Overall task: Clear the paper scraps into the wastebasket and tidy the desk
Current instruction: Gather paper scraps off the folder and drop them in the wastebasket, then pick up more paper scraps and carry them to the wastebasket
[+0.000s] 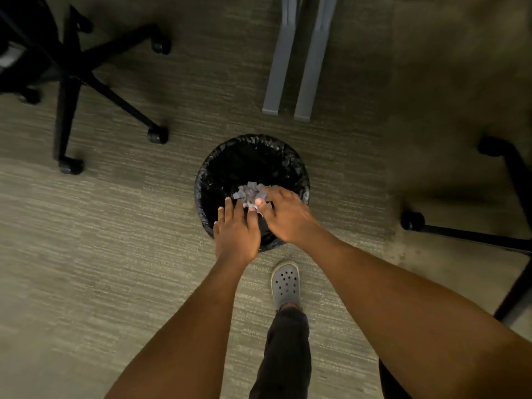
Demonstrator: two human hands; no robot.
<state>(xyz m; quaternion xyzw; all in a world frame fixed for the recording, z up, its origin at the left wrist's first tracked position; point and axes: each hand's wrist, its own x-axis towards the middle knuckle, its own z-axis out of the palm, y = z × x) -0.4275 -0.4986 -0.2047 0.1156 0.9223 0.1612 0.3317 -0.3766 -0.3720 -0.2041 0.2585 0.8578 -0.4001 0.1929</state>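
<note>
A round wastebasket (218, 162) with a black plastic liner stands on the carpet in the middle of the view. Both my hands are over its near rim. My left hand (237, 231) is flat, palm down, fingers stretched toward the opening. My right hand (283, 214) is beside it, fingers curled around a bunch of small grey-white paper scraps (249, 192) held above the bin's opening. The left fingertips touch the underside of the bunch. The inside of the bin is dark and its contents are hidden.
A black office chair base (86, 73) with castors stands at the upper left. Another chair's legs (489, 231) are at the right. Two grey desk legs (290, 59) lie beyond the bin. My foot in a grey clog (285, 283) is just behind the bin.
</note>
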